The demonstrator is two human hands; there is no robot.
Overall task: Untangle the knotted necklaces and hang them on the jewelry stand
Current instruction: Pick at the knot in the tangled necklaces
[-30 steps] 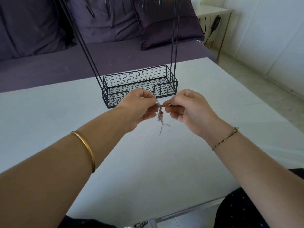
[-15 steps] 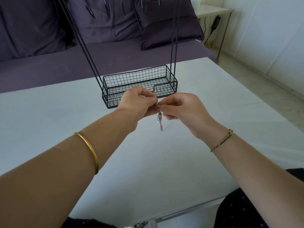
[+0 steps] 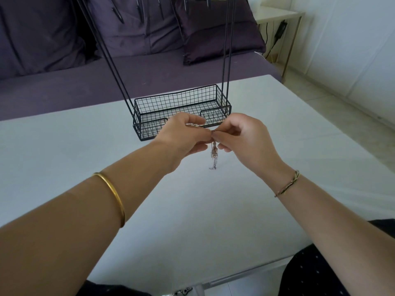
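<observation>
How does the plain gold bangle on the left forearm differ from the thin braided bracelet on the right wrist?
The plain gold bangle is smooth, solid and thicker; the thin braided bracelet is slender, twisted from gold and dark strands. The bangle sits well up the forearm; the bracelet sits at the wrist. Both are gold-toned.

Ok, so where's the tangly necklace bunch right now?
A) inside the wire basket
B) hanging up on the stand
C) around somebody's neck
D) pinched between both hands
D: the left hand and right hand both pinch the top of the tangled necklaces, which dangle in front of the wire basket.
</observation>
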